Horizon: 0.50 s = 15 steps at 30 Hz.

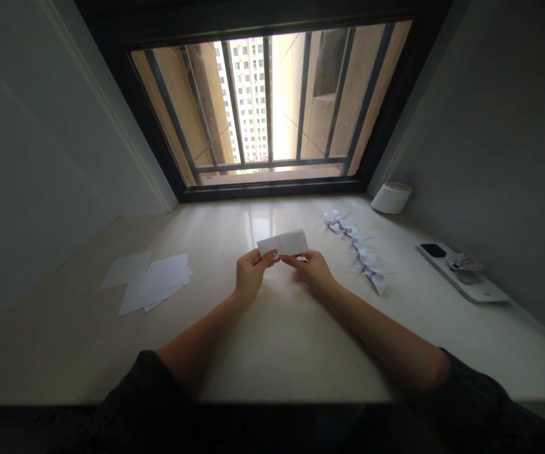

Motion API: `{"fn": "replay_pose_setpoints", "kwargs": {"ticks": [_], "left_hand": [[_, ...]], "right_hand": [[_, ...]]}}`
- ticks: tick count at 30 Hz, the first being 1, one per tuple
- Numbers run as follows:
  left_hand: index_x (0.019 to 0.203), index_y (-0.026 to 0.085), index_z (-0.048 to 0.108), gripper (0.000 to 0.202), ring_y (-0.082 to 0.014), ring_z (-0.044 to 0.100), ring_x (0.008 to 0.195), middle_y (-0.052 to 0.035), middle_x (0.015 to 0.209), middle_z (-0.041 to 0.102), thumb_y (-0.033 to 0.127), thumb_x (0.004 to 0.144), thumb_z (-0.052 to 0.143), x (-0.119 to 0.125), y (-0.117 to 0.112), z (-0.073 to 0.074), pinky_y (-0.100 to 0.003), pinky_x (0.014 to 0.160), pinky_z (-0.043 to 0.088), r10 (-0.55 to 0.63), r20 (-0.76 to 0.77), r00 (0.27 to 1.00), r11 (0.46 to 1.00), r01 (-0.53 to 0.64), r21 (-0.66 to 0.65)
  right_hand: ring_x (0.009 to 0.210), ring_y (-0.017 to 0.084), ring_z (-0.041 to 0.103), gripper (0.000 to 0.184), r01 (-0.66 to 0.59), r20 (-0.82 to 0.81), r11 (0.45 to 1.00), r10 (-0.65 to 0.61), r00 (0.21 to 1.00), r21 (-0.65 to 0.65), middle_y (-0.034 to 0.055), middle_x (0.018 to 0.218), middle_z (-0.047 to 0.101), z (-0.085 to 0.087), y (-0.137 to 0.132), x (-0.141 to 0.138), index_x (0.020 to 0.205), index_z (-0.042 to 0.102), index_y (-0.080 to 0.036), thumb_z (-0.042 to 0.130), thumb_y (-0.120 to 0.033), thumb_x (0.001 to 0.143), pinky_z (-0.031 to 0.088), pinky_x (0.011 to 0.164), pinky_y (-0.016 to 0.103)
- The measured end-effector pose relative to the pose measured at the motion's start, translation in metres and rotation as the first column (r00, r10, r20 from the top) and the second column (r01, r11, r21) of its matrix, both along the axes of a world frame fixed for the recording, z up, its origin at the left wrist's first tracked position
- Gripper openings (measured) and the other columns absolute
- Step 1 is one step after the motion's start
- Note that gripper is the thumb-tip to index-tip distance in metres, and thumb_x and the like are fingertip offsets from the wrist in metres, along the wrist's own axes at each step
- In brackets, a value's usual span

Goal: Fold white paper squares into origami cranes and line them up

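A small white paper piece, folded over (282, 243), stands between my hands above the pale stone counter (272, 353). My left hand (253, 274) pinches its lower left corner between thumb and fingers. My right hand (310, 268) grips its lower right edge with thumb and forefinger. To the left of my left hand lies a loose stack of white paper sheets (152, 280). A row of white folded paper cranes (360, 249) lies to the right of my right hand.
A barred window (272, 107) fills the far end of the counter, with walls on both sides. A white roll (391, 197) stands in the far right corner. A white phone (461, 272) with a sticker and dark camera block lies along the right wall.
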State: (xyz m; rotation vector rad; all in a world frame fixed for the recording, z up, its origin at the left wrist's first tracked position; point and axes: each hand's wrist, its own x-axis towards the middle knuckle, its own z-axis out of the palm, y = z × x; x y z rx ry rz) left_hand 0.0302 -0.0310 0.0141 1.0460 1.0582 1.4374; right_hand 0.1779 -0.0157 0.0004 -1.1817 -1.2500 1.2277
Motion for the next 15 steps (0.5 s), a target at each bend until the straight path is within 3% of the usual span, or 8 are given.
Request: {"fn": "replay_pose_setpoints", "kwargs": {"ticks": [9, 15], "left_hand": [[0.089, 0.011, 0.071, 0.037, -0.0187, 0.066, 0.074, -0.0103, 0.089, 0.071, 0.037, 0.063, 0.074, -0.003, 0.005, -0.006, -0.034, 0.077, 0.052, 0.001, -0.023, 1.000, 1.000, -0.002, -0.027], [0.089, 0.010, 0.070, 0.039, -0.0187, 0.067, 0.073, -0.0110, 0.089, 0.071, 0.039, 0.062, 0.074, -0.006, 0.008, -0.009, -0.033, 0.076, 0.052, 0.023, -0.021, 1.000, 0.999, -0.024, -0.045]], "right_hand": [[0.056, 0.014, 0.054, 0.038, -0.052, -0.023, 0.999, 0.053, 0.998, 0.013, 0.0070, 0.075, 0.068, 0.012, 0.000, 0.008, 0.073, 0.072, -0.015, 0.074, -0.049, 0.055, 0.038, 0.043, 0.024], [0.060, 0.014, 0.050, 0.037, -0.083, -0.124, 0.996, 0.078, 0.989, -0.034, 0.0041, 0.067, 0.062, 0.005, 0.007, 0.011, 0.070, 0.073, -0.015, 0.072, -0.050, 0.056, 0.042, 0.046, 0.024]]}}
